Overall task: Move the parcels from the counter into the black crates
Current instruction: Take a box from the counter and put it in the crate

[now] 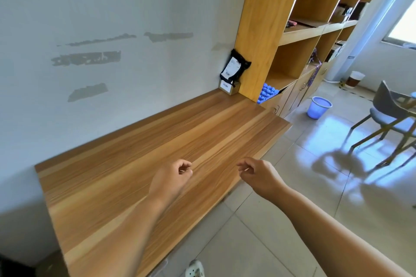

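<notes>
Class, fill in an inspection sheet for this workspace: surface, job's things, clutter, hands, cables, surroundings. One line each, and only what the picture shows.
Surface: wooden counter against a white wall, mostly bare boards.
Job's things: black parcel with a white label stands on a small cardboard box in the far corner; black crates not seen.
Clutter: nothing seen on the counter beyond those two.
Hands: left hand and right hand hover over the near counter edge, fingers loosely curled, holding nothing.
Cables: nothing seen.
Surroundings: wooden shelving unit, blue items on its lower shelf, blue bin, grey chair, tiled floor.
</notes>
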A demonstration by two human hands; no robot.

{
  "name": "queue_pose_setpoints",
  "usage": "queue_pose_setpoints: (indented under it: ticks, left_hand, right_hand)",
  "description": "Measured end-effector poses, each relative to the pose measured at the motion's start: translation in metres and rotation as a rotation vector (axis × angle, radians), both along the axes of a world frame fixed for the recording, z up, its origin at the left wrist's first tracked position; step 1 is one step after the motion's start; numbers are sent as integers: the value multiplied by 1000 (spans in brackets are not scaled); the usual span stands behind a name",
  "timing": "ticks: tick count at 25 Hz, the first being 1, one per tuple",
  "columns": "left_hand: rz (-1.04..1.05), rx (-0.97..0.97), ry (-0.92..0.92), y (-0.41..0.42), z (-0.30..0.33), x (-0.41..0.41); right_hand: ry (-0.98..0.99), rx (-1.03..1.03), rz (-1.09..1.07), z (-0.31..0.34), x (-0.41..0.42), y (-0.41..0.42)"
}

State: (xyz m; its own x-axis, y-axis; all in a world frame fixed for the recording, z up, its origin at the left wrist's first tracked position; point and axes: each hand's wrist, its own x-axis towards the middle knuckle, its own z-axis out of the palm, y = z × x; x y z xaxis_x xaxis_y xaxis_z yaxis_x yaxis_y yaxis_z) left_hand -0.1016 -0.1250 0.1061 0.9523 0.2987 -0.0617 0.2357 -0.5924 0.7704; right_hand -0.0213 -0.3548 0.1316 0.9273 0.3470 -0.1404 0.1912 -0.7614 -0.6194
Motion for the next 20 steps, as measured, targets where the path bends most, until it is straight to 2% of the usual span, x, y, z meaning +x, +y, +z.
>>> queue_pose_setpoints:
  ticks: [8, 13, 20]
  left_hand:
    - [117, -142, -33, 7, -1, 195]
    - [172, -101, -21, 29, 6, 296]
    - [191, -11, -6, 49, 7, 382]
  right_hand:
    - [-27, -97, 22, 16, 200, 13]
    - [-22, -106, 40, 18, 310, 41]
    - [25, -50, 45, -1, 434, 62]
